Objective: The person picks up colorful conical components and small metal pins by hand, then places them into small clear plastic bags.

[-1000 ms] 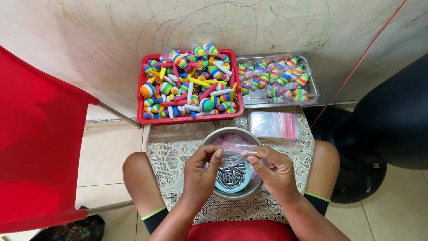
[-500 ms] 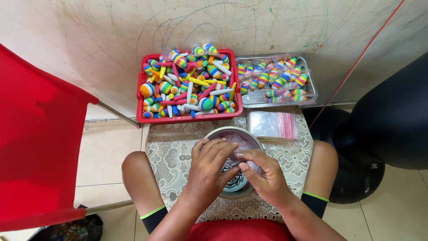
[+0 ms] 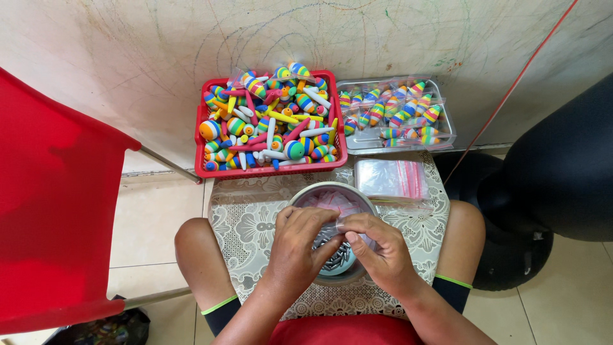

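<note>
A: How far along is it?

B: The clear tray (image 3: 447,131) by the wall holds a good many striped floats already in little bags, but the red basket (image 3: 201,153) is heaped with loose ones, so I judge most of the work is left. A stack of empty zip bags (image 3: 389,179) lies just beyond the metal bowl (image 3: 300,195).

A: And the hands?

B: Both are over the bowl. The left hand (image 3: 300,239) and right hand (image 3: 380,252) have fingers pinched together on one small clear bag (image 3: 341,225), above the dark metal pieces (image 3: 335,259) in the bowl.

A: Room to move?

B: Tight. The small cloth-covered bench (image 3: 246,223) ends at the knees, a red chair (image 3: 57,211) crowds the left, a dark rounded object (image 3: 562,185) the right.
</note>
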